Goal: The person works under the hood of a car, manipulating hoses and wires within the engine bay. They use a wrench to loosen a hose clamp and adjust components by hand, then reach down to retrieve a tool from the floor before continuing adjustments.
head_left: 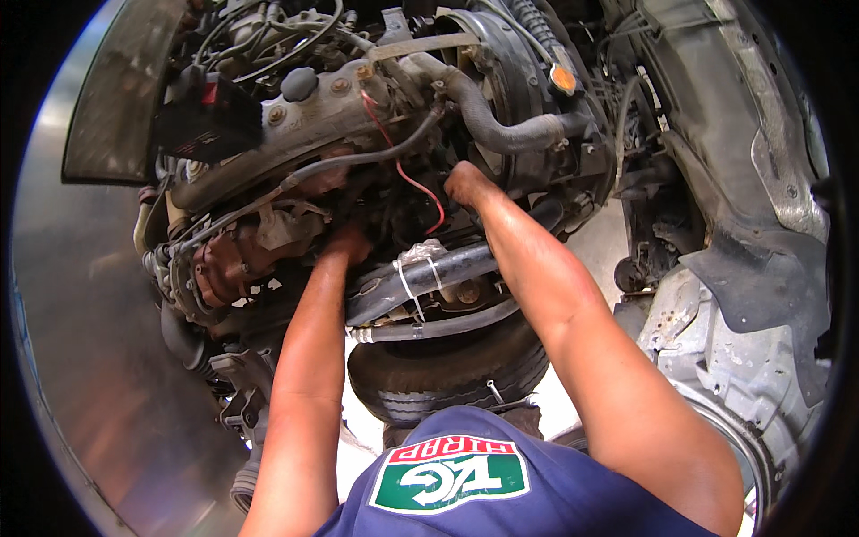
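Observation:
Both my arms reach down into a dirty vehicle engine (313, 106). My left hand (347, 243) is deep among dark parts beside the rusty brown manifold (231, 267); its fingers are hidden. To the right, my right hand (467, 185) is closed, its fingers curled in below a thick grey hose (501, 128). Whatever it grips is out of sight. A loose red wire (419, 184) hangs between the two hands. Nearer to me runs a black pipe (380, 294), bound with white cable ties (407, 279), passing between my forearms.
A tyre (403, 394) lies below, with a small wrench (494, 391) at its edge. Dark metal body panels (716, 116) flank the engine on the right. At upper left are a black box (206, 125) and a dark flat panel (116, 98). An orange cap (563, 80) shows at upper right.

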### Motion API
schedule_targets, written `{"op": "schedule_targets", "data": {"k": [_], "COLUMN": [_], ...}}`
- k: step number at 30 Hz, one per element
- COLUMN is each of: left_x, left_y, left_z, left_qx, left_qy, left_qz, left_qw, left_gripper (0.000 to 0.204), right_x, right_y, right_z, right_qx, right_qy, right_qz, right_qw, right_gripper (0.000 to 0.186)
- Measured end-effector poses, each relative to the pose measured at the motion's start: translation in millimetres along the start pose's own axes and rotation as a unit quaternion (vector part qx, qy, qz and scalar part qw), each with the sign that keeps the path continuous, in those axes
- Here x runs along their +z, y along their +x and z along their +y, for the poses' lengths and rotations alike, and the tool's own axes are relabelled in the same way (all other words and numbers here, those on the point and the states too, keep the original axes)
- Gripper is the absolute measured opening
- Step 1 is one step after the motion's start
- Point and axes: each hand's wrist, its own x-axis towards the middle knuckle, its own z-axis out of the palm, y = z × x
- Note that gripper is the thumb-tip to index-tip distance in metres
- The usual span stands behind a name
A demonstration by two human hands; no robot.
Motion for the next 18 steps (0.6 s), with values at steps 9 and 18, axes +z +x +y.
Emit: {"op": "schedule_targets", "data": {"k": [9, 18], "left_x": [-4, -19], "left_y": [-12, -27], "left_z": [5, 9], "left_qx": [-0.04, -0.053], "left_qy": [-0.029, -0.062], "left_qz": [-0.006, -0.051], "left_qw": [0.999, 0.995], "left_gripper": [0.065, 0.068], "right_x": [-13, 16], "right_y": [-8, 30], "right_z": [10, 8], "right_qx": [0.0, 0.2], "right_qy": [0.132, 0.375], "right_qz": [0.009, 0.014], "right_qw": [0.991, 0.905], "right_gripper": [0.032, 0.064]}}
